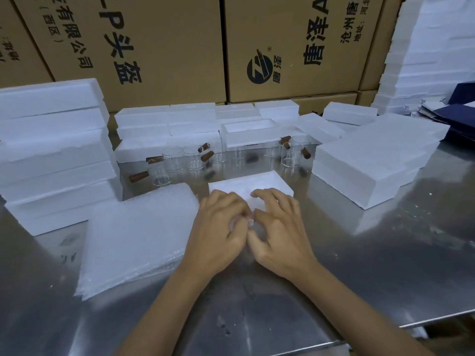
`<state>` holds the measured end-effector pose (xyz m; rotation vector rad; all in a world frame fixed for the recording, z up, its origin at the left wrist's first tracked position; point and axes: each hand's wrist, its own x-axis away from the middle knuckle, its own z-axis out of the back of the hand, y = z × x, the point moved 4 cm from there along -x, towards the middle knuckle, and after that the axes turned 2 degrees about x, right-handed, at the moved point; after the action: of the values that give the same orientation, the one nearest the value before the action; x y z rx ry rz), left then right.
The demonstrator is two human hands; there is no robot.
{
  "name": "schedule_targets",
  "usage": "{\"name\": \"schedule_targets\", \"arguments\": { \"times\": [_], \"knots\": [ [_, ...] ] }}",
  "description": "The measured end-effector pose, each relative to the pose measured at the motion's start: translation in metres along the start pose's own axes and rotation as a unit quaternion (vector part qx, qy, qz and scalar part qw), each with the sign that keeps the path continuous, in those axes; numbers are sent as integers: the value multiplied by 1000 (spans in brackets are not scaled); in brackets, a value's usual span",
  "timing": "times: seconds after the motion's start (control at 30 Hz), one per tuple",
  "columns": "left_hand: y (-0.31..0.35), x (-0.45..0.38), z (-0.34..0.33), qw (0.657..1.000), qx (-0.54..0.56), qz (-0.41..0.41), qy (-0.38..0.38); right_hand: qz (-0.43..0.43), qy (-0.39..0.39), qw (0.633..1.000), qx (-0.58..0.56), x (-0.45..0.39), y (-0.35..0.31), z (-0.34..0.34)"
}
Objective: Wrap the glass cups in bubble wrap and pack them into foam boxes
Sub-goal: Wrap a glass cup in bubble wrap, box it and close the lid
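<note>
While both hands curl together over a bubble-wrapped cup (253, 227), left hand (221, 227) and right hand (280, 235) pinch the wrap closed, grip tight; open foam box (270, 182) waits just behind on the bench (385, 265), probably for loading.

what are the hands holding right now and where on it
Both the left hand and right hand curl round a small bubble-wrapped bundle between them, pinching its top; what is inside cannot be told.
</note>
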<state>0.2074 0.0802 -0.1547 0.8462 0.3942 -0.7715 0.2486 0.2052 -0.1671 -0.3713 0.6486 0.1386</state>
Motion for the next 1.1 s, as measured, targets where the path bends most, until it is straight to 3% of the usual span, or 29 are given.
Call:
{"name": "schedule_targets", "arguments": {
  "times": [0.1,0.17,0.37,0.5,0.6,0.67,0.77,0.87,0.97,1.1],
  "knots": [
    [-4,0,-2,988,-125,-20,-83,-8,77,996,-49,4,0,12],
    [-5,0,-6,980,-158,-20,-116,5,70,996,-51,6,0,13],
    [-10,8,1,997,-71,12,-34,16,-20,999,19,6,2,-2],
    [-17,11,-5,994,-67,39,-82,0,14,999,-42,7,6,2],
    [-17,8,-13,991,-87,48,-94,-55,98,986,-120,7,15,11],
    [-15,6,-12,993,-74,61,-69,-111,153,967,-169,6,27,15],
    [-8,-2,7,996,-21,67,48,-247,215,911,-252,7,53,14],
    [-7,-29,26,987,13,70,141,-359,216,854,-309,8,72,6],
    [-27,-59,21,985,-4,145,92,-353,177,872,-290,3,69,2],
    [-53,-56,-5,984,-65,168,15,-335,92,910,-226,-5,70,-7]
  ]
}}
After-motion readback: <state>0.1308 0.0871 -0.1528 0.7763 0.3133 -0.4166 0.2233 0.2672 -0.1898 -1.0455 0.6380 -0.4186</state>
